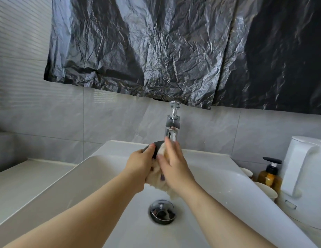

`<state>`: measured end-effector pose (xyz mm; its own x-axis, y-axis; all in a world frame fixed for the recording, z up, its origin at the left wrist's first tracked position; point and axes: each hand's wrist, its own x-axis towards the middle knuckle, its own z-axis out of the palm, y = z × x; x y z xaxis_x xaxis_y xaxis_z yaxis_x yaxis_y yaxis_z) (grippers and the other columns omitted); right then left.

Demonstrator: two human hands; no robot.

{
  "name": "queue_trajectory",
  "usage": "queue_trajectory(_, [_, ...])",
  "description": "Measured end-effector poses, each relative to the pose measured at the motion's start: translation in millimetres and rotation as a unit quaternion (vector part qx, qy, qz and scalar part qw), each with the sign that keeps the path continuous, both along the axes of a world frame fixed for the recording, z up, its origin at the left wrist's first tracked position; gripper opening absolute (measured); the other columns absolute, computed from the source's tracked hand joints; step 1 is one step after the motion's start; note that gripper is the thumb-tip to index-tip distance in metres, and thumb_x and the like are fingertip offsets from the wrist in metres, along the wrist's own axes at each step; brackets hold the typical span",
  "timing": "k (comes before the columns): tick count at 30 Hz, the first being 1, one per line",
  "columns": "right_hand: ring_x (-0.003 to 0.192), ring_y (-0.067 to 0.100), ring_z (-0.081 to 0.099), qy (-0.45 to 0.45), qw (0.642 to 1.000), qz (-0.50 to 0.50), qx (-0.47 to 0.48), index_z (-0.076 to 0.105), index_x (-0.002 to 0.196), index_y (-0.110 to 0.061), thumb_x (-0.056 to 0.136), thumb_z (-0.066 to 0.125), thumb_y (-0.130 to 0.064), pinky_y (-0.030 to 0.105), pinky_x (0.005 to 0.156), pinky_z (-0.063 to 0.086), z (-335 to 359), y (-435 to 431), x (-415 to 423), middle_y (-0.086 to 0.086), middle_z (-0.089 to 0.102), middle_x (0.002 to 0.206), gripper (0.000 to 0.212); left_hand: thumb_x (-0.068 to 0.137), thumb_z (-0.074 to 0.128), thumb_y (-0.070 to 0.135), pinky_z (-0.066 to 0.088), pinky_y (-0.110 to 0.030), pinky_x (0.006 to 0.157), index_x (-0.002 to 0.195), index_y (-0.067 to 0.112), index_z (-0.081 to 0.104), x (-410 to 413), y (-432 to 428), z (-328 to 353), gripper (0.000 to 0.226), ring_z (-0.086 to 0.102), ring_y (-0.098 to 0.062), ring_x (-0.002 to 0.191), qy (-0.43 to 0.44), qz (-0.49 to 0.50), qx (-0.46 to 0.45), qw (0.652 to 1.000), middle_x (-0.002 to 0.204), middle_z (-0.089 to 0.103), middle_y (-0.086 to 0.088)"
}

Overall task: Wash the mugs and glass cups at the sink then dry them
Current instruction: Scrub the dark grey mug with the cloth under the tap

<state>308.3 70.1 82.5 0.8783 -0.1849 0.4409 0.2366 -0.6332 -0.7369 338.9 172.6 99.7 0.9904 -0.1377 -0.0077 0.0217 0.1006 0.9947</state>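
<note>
Head view, looking down into a white sink (218, 176): both bare forearms reach forward and meet over the basin, just in front of a chrome tap (172, 130) and above the round metal drain plug (162, 212). The dark mug (157, 148) is held there in mid-air, mostly hidden between the hands. The likely risk is a slip. A wet mug gripped by one hand could turn or drop onto the hard basin, or knock the tap close behind it, if the rubbing pushes too hard. The left hand (140, 162) grips the mug, fingers curled round its side and thumb lying over the rim. The right hand (174, 165), slightly blurred, has its fingers nearly straight and its thumb spread, pressing a cream cloth (171, 191) against the mug; the cloth hangs below the palm. At the right edge stand an amber soap pump bottle (269, 176), white cups (267, 191) and a white kettle (306, 167). Crinkled black plastic sheeting (174, 51) covers the wall above.
</note>
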Motion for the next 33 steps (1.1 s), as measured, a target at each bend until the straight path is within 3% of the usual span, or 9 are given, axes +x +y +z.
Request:
queue_trajectory(4, [0.101,0.027,0.062,0.043,0.982,-0.049,0.176,0.025,0.145,-0.037,0.099,0.031,-0.044,0.036,0.083,0.052,7.0,-9.0,1.0,0.007,0.053,0.134,0.048,0.097,0.048,0.041,0.056,-0.04,0.063,0.094,0.009,0.061,-4.7,-3.9,0.0,0.034,0.058,-0.025,0.064,-0.004,-0.025,0.023,0.999,0.077,0.06,-0.009])
queue_trajectory(7, [0.137,0.021,0.032,0.033,0.999,-0.021,-0.019,0.014,0.147,-0.038,0.097,0.038,-0.041,0.034,0.107,0.034,1.7,-3.0,-6.7,-0.003,0.015,0.157,0.055,0.097,0.048,0.041,0.053,-0.032,0.059,0.088,0.013,0.061,-3.1,-0.6,0.3,0.033,0.059,-0.024,0.064,0.01,-0.016,0.012,1.0,0.079,0.062,-0.007])
queue_trajectory(9, [0.141,0.019,0.024,-0.001,1.0,-0.005,-0.026,0.013,0.147,-0.04,0.096,0.04,-0.041,0.036,0.109,0.033,-0.6,-2.2,-7.8,-0.009,0.01,0.156,0.058,0.097,0.048,0.041,0.052,-0.031,0.062,0.084,0.014,0.062,-2.7,-0.2,0.4,0.033,0.059,-0.024,0.065,-0.011,-0.009,0.029,0.999,0.075,0.061,-0.006])
queue_trajectory(13, [0.105,0.024,0.056,0.04,0.969,-0.057,0.236,0.035,0.142,-0.03,0.086,0.032,-0.06,0.035,0.094,0.042,8.3,-13.3,-0.1,0.008,0.052,0.133,0.064,0.098,0.048,0.038,0.055,-0.035,0.059,0.084,0.012,0.06,-8.4,-5.1,3.3,0.032,0.057,-0.025,0.06,-0.029,-0.033,0.029,0.999,0.071,0.056,-0.006])
queue_trajectory(18, [0.14,0.025,0.021,0.032,0.993,-0.081,-0.085,0.009,0.147,-0.041,0.098,0.029,-0.044,0.041,0.107,0.034,5.4,6.6,-12.1,-0.003,0.005,0.158,0.053,0.097,0.047,0.041,0.046,-0.028,0.062,0.076,0.013,0.061,-5.2,-2.8,0.2,0.038,0.057,-0.024,0.065,-0.044,0.01,0.068,0.997,0.067,0.06,-0.004])
queue_trajectory(21, [0.131,0.023,0.038,0.017,0.994,-0.079,0.068,0.022,0.145,-0.037,0.099,0.03,-0.042,0.037,0.104,0.034,12.9,0.6,-1.4,-0.003,0.027,0.152,0.047,0.097,0.048,0.043,0.056,-0.038,0.073,0.078,0.016,0.061,-7.0,-3.6,1.2,0.036,0.061,-0.028,0.073,-0.071,-0.005,0.079,0.994,0.075,0.064,-0.007])
queue_trajectory(24, [0.081,0.023,0.062,0.045,0.962,-0.087,0.254,0.057,0.111,-0.033,0.098,0.027,-0.041,0.034,0.075,0.049,21.3,-5.8,1.5,0.006,0.065,0.108,0.034,0.097,0.048,0.042,0.058,-0.048,0.076,0.08,0.013,0.06,-9.0,-6.0,1.4,0.035,0.06,-0.028,0.07,-0.063,-0.015,0.068,0.996,0.074,0.06,-0.008])
queue_trajectory(29, [0.14,0.022,0.026,0.013,0.997,-0.051,-0.064,0.008,0.149,-0.035,0.099,0.033,-0.041,0.036,0.108,0.03,10.7,6.6,-22.9,-0.003,0.011,0.158,0.056,0.098,0.045,0.042,0.048,-0.028,0.056,0.078,0.013,0.059,-3.3,0.6,3.8,0.038,0.055,-0.024,0.06,-0.044,0.004,0.052,0.998,0.068,0.057,-0.006])
queue_trajectory(33, [0.129,0.027,0.043,0.027,0.963,-0.102,0.249,0.017,0.148,-0.029,0.099,0.028,-0.041,0.033,0.104,0.035,27.3,-4.4,-3.7,0.004,0.039,0.148,0.052,0.098,0.046,0.04,0.053,-0.03,0.056,0.084,0.011,0.06,-6.6,1.3,8.9,0.035,0.057,-0.023,0.06,-0.054,-0.03,0.035,0.997,0.075,0.059,-0.007])
